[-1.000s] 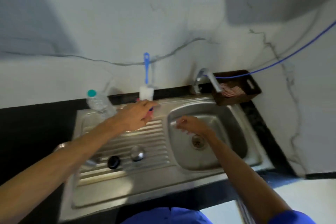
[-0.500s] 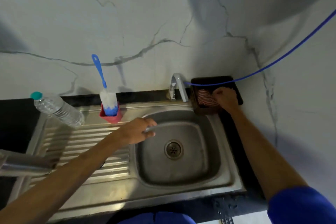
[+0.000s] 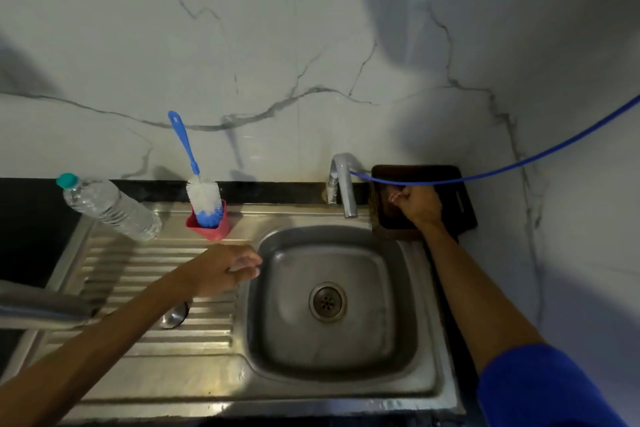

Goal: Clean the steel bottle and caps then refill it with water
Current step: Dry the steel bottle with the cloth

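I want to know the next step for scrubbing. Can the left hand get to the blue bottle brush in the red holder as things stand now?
Probably yes. The left hand rests at the sink basin's edge holding nothing, and the bottle brush stands just beyond it in the red holder, with only bare drainboard between.

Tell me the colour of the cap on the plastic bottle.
Teal green, seen in the head view: cap on the plastic bottle.

Showing 1 steel sink (image 3: 426,378) w/ 1 basin, 1 drain (image 3: 327,302) & 1 tap (image 3: 343,184). Sitting around it: 1 plastic water bottle (image 3: 110,206), 1 bottle brush (image 3: 194,170) in 1 red holder (image 3: 209,227), 1 dark tray (image 3: 464,205), 1 blue hose (image 3: 519,163). Lying on the drainboard: 1 steel bottle (image 3: 41,305), 1 steel cap (image 3: 175,315). Showing 2 hands: left hand (image 3: 221,269), right hand (image 3: 419,205).
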`<move>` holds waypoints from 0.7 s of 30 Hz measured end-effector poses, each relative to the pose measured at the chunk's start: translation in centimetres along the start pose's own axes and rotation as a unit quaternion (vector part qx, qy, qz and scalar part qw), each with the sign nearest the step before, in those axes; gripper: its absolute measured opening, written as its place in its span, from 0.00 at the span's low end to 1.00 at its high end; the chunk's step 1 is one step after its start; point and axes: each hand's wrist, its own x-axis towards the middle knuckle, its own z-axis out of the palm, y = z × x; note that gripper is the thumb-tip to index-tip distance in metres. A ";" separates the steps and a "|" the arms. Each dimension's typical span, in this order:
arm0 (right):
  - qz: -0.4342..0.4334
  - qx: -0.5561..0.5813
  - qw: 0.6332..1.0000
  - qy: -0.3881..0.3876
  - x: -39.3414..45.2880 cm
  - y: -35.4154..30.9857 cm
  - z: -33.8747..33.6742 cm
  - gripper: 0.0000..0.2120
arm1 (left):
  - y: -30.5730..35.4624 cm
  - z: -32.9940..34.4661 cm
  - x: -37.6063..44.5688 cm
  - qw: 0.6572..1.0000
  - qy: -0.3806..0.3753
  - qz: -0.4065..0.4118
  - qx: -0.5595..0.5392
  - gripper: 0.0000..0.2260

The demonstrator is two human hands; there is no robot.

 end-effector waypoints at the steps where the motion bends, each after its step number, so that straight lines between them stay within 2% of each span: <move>1: -0.005 0.054 0.998 0.022 -0.3 0.0 -1.6 0.18 | -0.4 0.3 -0.4 1.000 0.008 0.009 -0.014 0.10; 2: -0.017 0.115 0.993 0.028 -0.3 0.1 -3.2 0.16 | -0.8 0.6 -0.9 0.999 0.013 0.011 -0.034 0.10; 4: -0.029 0.261 0.965 0.018 -1.4 -0.4 -6.7 0.05 | -1.0 1.3 -1.9 0.996 0.025 0.016 -0.085 0.13; 6: 0.025 0.395 0.918 -0.005 -3.4 -1.0 -9.4 0.05 | -0.5 2.1 -2.7 0.991 0.022 0.013 -0.135 0.15; 8: 0.094 0.521 0.847 -0.056 -6.3 -1.5 -10.1 0.08 | 0.3 3.2 -3.3 0.986 0.021 0.018 -0.163 0.13; 9: 0.108 0.580 0.802 -0.091 -8.1 -1.6 -9.7 0.11 | 0.7 3.7 -3.5 0.983 0.022 0.026 -0.182 0.15; 10: 0.120 0.635 0.754 -0.121 -10.1 -1.8 -9.0 0.13 | 1.2 4.3 -3.6 0.977 0.026 0.033 -0.208 0.20; 12: 0.174 0.690 0.686 -0.154 -14.0 -2.5 -7.1 0.13 | 2.3 5.4 -3.9 0.961 0.044 0.029 -0.273 0.28; 13: 0.201 0.691 0.672 -0.173 -16.2 -3.3 -5.8 0.13 | 2.8 5.9 -4.1 0.951 0.062 0.023 -0.304 0.26; 14: 0.218 0.684 0.668 -0.195 -18.1 -4.5 -4.7 0.13 | 3.3 6.4 -4.2 0.939 0.079 0.014 -0.334 0.20; 16: 0.224 0.664 0.675 -0.231 -21.5 -7.5 -2.4 0.15 | 4.5 6.5 -4.6 0.915 0.121 -0.008 -0.385 0.09; 18: 0.203 0.655 0.672 -0.281 -24.4 -11.6 -0.3 0.16 | 5.1 5.3 -5.4 0.891 0.142 -0.036 -0.429 0.10; 21: 0.201 0.643 0.662 -0.328 -26.9 -17.1 3.0 0.21 | 4.7 2.8 -6.7 0.877 0.109 -0.092 -0.459 0.23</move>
